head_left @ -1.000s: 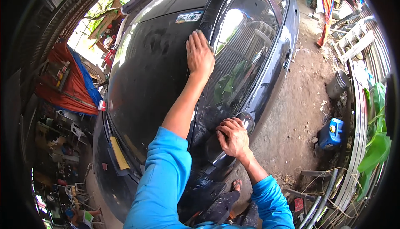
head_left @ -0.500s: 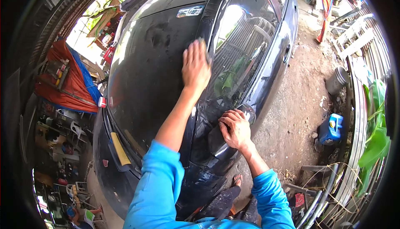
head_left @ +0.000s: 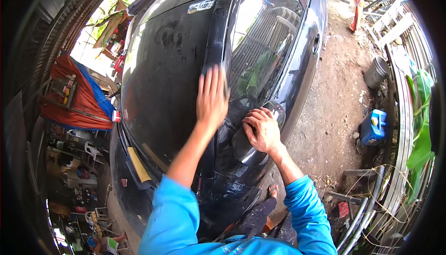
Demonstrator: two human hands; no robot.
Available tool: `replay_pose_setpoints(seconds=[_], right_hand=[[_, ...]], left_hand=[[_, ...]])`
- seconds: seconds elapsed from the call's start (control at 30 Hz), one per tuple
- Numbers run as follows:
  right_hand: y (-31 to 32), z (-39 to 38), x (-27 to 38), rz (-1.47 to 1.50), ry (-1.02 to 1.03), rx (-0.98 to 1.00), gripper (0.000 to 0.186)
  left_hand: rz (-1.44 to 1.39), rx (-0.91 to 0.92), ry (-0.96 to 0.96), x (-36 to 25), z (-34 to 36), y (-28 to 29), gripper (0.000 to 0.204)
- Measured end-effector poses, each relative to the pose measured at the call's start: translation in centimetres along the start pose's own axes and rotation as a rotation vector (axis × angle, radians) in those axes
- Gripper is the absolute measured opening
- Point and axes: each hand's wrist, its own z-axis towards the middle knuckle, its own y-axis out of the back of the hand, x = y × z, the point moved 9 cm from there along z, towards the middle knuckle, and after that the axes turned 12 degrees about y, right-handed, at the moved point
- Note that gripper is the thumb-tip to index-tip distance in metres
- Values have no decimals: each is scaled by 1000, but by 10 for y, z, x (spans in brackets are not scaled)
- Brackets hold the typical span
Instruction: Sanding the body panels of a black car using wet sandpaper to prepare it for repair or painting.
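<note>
The black pillar (head_left: 215,46) of the dark car runs from 12 o'clock down toward 6, between windscreen and side window, and the left hand (head_left: 212,98) lies flat along it, fingers straight and close together. A thin edge shows beside that hand, but I cannot tell whether it is a pad under the palm. If it is gritty, drifting toward the side window (head_left: 269,46) at 1 to 2 o'clock from this hand, or the windscreen (head_left: 162,69) at 10, could scratch the glass; uneven pressure from the fingertips could streak the pillar. At 4 o'clock the right hand (head_left: 261,129) is curled over the side mirror (head_left: 241,148); how firmly it grips, I cannot tell. Too much body weight there could strain the mirror's mount, and a slip could tip the person forward. At 7 to 8 o'clock a yellow strip (head_left: 138,164) at the windscreen's foot could be knocked by a swinging sleeve. At 5 o'clock a bare-toed foot (head_left: 273,190) on rough dirt could lose its footing if the person overreaches.
</note>
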Motion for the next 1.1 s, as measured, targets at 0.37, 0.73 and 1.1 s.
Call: replay_pose_setpoints(seconds=[0.37, 0.73, 1.1], right_hand=[[-5, 9, 8, 0, 36, 5, 16], [0, 11, 8, 21, -11, 18, 16], [5, 0, -3, -11, -7, -28, 14]], left_hand=[[50, -106, -17, 4, 37, -2, 61], [23, -1, 79, 15, -37, 15, 68], [68, 169, -19, 10, -206, 0, 56]])
